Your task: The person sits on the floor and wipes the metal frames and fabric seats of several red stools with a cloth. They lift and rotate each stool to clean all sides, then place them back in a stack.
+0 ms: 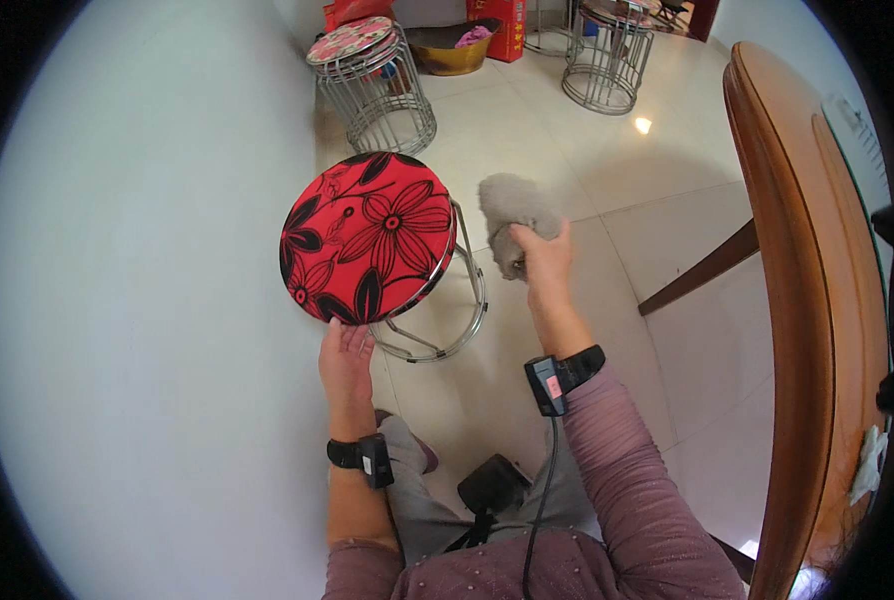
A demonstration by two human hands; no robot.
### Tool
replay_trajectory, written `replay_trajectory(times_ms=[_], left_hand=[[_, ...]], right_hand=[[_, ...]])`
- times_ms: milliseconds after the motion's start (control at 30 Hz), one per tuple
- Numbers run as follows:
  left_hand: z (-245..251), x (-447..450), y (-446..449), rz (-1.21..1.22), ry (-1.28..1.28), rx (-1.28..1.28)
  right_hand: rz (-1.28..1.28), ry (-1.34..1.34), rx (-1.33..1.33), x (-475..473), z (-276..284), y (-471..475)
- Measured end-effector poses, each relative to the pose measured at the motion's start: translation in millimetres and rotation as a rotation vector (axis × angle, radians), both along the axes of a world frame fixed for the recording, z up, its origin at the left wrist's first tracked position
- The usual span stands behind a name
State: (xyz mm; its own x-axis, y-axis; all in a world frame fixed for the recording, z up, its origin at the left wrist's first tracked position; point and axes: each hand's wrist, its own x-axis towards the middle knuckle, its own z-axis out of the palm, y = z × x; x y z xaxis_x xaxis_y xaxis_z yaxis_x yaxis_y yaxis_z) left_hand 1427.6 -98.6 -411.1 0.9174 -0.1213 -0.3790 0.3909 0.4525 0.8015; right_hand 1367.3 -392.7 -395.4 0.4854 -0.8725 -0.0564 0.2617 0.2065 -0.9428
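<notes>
A round stool (368,240) with a red seat, patterned with black flowers and leaves, is in front of me on chromed tube legs with a ring base. My left hand (348,356) grips the near edge of its seat, thumb on the rim and fingers under it. To the right of the seat, apart from it, my right hand (546,259) clasps a fluffy grey cloth (518,206). The cloth is bunched and slightly blurred. The far legs are hidden beneath the seat.
A white wall (154,300) runs close on the left. A wooden table (799,300) stands at the right, one leg (702,266) reaching the tiled floor. Farther off are stacked metal stools (376,90), a brass-coloured basin (454,60), a red box (507,30) and another stool stack (604,71).
</notes>
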Motion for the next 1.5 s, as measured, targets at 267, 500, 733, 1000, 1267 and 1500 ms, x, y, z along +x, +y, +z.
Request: replay_trajectory(times_ms=[267,500,733,1000,1267,1500], left_hand=[[-11.4,29.6,6.4,-0.009,0.011,-0.098],[-29.8,48.7,21.0,0.115,0.003,-0.103],[-24.4,49.9,34.7,0.043,-0.068,0.035],[5.9,30.3,3.9,-0.042,-0.148,-0.040],[16.4,23.9,1.5,-0.109,-0.346,-0.152],[88.0,-13.3,-1.9,0.074,-0.600,-0.278]], right_hand=[[0.209,0.032,-0.032,32.2,-12.0,16.2],[0.299,-0.152,0.335,12.7,-19.0,-23.0],[0.520,-0.218,0.557,20.1,-23.2,-22.8],[0.587,-0.382,0.664,40.6,-22.7,-6.7],[0.741,-0.689,0.721,35.8,-16.4,-5.3],[0.869,-1.124,0.600,17.2,20.8,4.3]])
